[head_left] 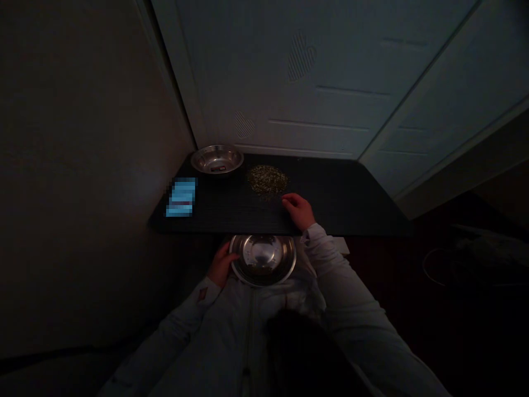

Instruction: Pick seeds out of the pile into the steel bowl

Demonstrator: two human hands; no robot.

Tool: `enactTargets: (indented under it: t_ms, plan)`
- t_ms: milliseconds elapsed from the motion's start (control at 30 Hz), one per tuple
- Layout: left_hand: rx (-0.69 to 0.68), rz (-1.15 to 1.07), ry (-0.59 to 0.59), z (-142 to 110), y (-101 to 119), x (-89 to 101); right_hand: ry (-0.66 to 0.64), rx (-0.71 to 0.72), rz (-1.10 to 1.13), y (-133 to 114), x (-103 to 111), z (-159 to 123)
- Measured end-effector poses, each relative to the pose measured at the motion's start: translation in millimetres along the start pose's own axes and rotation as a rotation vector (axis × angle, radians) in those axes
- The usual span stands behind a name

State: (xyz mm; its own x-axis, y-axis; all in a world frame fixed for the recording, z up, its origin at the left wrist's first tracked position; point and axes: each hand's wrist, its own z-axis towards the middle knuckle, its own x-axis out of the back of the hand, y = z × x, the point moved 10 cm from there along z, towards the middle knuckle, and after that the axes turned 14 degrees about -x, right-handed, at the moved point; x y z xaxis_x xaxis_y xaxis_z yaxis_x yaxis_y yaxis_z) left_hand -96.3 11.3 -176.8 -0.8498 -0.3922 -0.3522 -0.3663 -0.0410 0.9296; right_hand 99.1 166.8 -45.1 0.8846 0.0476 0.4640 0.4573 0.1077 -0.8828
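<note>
Below the front edge of a dark table, my left hand grips the rim of a shiny metal bowl on its left side. The bowl is tipped so that its inside faces me; a few small specks show in it. Over the table, my right hand is closed, thumb against the fingers. What it pinches, if anything, is too small to see. Just beyond its fingertips, a pile of small pale and dark grains or seeds is spread on the tabletop, some scattered toward me.
A second metal bowl with a label inside stands at the table's back left. In front of it lies a lit, blurred-out screen. White panels with heart patterns rise behind the table. A wall borders the left. The light is dim.
</note>
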Motion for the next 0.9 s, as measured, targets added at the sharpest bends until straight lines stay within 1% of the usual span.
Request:
enactTargets:
  t_ms: [167,400,700,900]
  plan:
    - [0.013,-0.002,-0.002,-1,0,-1.0,-0.054,0.021,-0.063,-4,-8,-2]
    - [0.023,0.004,-0.001,-2,2,-2.6,-0.120,0.034,-0.091,-6,-15,-4]
    - [0.026,-0.009,-0.001,-3,3,-4.4,-0.188,0.023,-0.110,0,-23,-3]
    - [0.022,0.005,-0.001,-2,2,-2.6,-0.215,0.036,-0.117,-2,-25,-4]
